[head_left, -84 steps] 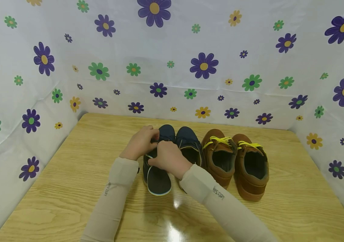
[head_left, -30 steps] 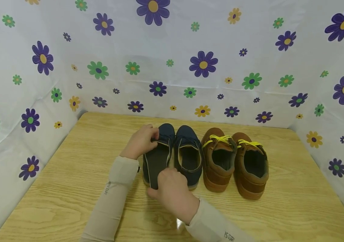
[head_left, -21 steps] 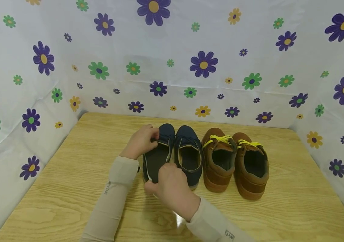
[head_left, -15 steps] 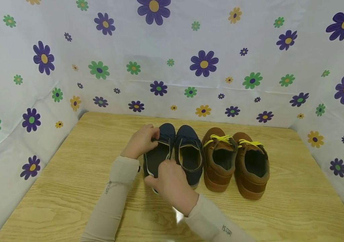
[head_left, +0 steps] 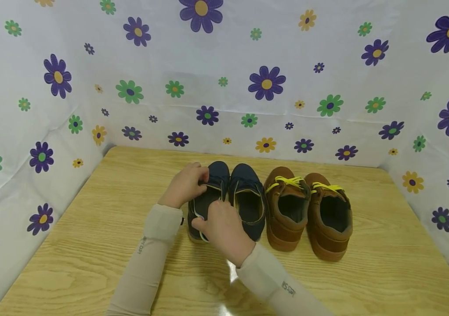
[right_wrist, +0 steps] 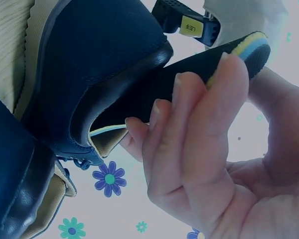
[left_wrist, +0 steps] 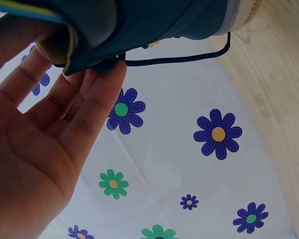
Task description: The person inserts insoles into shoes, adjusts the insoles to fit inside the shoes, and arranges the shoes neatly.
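At the far-left navy shoe [head_left: 218, 170], my left hand [head_left: 185, 185] pinches the edge of the opening near the tongue. In the left wrist view, its fingertips touch the tan-lined edge of the shoe [left_wrist: 174, 22], beside a dark lace loop. My right hand [head_left: 226, 229] grips the heel end of a black insole [right_wrist: 199, 62] with a yellow and blue layered edge. The insole's front part lies inside that shoe, while its heel end slants up out of the opening. Fingers cover part of the insole in the right wrist view.
A second navy shoe [head_left: 244, 175] stands right beside the first. Two brown shoes with yellow laces, a nearer-left one [head_left: 281, 235] and a right one [head_left: 329, 248], stand further right. A flower-print cloth [head_left: 224, 57] rises behind the wooden table [head_left: 102, 228].
The right hand first moved back to the insole's heel end, then pushed forward toward the toe. The insole has slid deeper into the shoe. The left hand has stayed at the opening.
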### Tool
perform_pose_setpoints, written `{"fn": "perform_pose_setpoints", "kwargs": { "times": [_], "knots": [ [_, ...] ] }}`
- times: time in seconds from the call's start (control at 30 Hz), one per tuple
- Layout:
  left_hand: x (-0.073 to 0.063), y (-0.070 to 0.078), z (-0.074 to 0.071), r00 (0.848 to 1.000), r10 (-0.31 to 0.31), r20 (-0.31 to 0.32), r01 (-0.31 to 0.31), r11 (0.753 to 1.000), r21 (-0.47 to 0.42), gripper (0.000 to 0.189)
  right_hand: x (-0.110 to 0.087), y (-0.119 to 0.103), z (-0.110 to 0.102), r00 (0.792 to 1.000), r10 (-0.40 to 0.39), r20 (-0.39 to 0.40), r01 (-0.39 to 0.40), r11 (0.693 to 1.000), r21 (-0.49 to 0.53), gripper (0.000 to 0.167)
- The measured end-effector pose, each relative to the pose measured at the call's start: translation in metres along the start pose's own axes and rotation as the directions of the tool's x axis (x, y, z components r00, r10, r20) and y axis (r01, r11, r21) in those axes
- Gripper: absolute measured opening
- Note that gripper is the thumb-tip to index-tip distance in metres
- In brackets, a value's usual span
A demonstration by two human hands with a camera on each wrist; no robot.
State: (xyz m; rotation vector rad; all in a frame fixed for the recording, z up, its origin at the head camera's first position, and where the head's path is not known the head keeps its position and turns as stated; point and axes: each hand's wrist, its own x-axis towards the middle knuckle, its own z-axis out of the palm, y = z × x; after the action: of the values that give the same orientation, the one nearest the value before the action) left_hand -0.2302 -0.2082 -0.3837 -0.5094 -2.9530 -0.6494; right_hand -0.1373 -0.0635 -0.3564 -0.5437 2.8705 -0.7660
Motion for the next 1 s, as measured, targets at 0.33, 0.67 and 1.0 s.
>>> {"fn": "perform_pose_setpoints", "kwargs": {
  "times": [0.33, 0.67, 1.0],
  "knots": [
    [0.004, 0.003, 0.004, 1.000, 0.006, 0.002, -0.006, 1.000, 0.005, 0.017, 0.007, 0.003, -0.002, 1.000, -0.004, -0.009, 0.004, 1.000, 0.022, 0.054],
    [0.003, 0.001, 0.004, 1.000, 0.013, 0.004, -0.013, 1.000, 0.003, 0.017, 0.014, 0.000, 0.005, 0.998, -0.002, -0.055, -0.003, 0.996, -0.090, 0.050],
    [0.003, -0.001, 0.005, 1.000, 0.016, -0.014, -0.016, 1.000, 0.000, 0.017, 0.007, -0.002, 0.010, 0.999, 0.033, -0.016, -0.036, 0.969, -0.243, 0.052]
  ]
}}
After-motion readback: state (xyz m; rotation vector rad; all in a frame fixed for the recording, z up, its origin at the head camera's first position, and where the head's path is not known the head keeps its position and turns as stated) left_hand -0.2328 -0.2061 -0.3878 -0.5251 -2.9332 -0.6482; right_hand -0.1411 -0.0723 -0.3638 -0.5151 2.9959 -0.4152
